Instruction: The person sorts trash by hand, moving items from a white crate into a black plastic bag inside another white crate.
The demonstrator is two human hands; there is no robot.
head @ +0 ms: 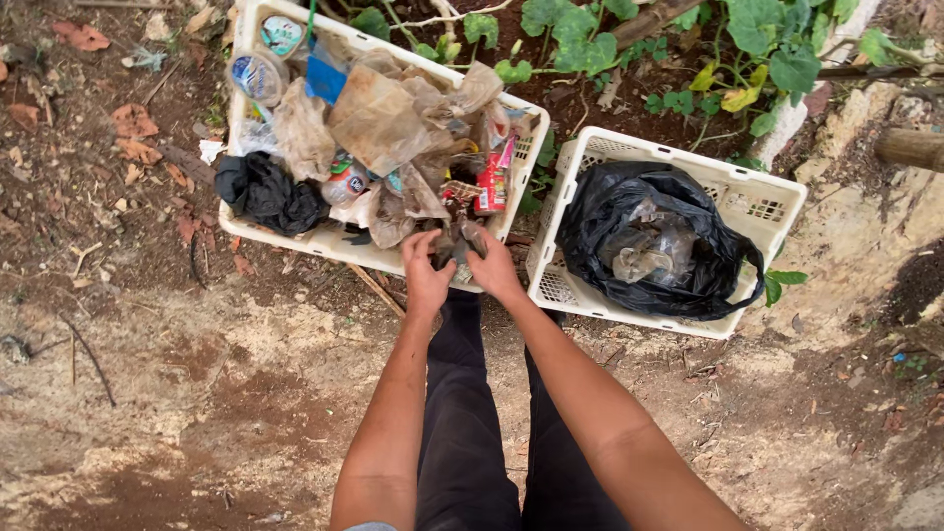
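- Over the bare dirt ground (246, 393), from the head camera, we look down on two white plastic crates set side by side, just apart.
- Our left hand (425, 273) and right hand (492, 265) meet at the near rim of the left crate (241, 59), both closed on one crumpled, dirty scrap of plastic (458, 246), which sits between them just above that rim.
- That crate is heaped with soiled wrappers, brown paper bags (379, 118), a black rag (267, 192), round lids and a red packet (492, 182).
- The right crate (757, 202) holds a black bag (649, 241), open, with clear plastic film inside.
- As we judge it, the scrap looks thin and gritty, so it could tear or slip from our fingers and fall in the gap between the crates.
- The heap stands above the rim; tugging a piece loose might tip wrappers onto the ground.
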